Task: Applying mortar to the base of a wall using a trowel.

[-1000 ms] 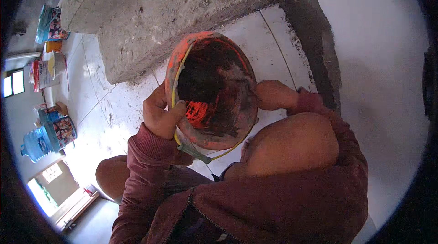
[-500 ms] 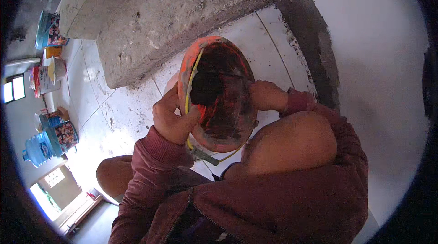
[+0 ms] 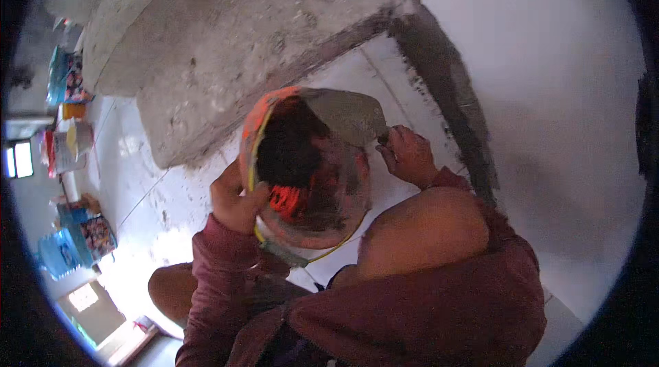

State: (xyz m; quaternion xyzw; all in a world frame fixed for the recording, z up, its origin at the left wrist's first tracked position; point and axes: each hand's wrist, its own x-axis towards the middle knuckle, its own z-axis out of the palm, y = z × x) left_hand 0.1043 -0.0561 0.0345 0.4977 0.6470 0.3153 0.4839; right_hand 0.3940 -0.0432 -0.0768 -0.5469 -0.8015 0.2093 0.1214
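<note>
An orange bucket (image 3: 271,102), smeared with grey, tilts so that its open mouth faces me. Dark wet material (image 3: 288,144) lies inside it. My left hand (image 3: 237,199) grips the bucket's left rim, thumb over the edge, beside the yellow wire handle (image 3: 255,151) with its grey grip (image 3: 285,255). At the bucket's right side, my right hand (image 3: 408,155) is closed around a trowel, whose broad grey blade (image 3: 349,114) reaches left across the upper part of the mouth. The trowel's handle is mostly hidden by my fingers.
A rough concrete step (image 3: 226,44) rises beyond the bucket. Dark mortar (image 3: 446,85) runs along the foot of the white wall (image 3: 549,113). White floor tiles (image 3: 141,181) are spattered with grey. Blue water bottles (image 3: 58,254) and boxes stand far left. My bent knee (image 3: 425,230) is close below my right hand.
The trowel blade has come up out of the bucket into view in my right hand. The bucket, still held by my left hand, sits slightly lower and further left in view.
</note>
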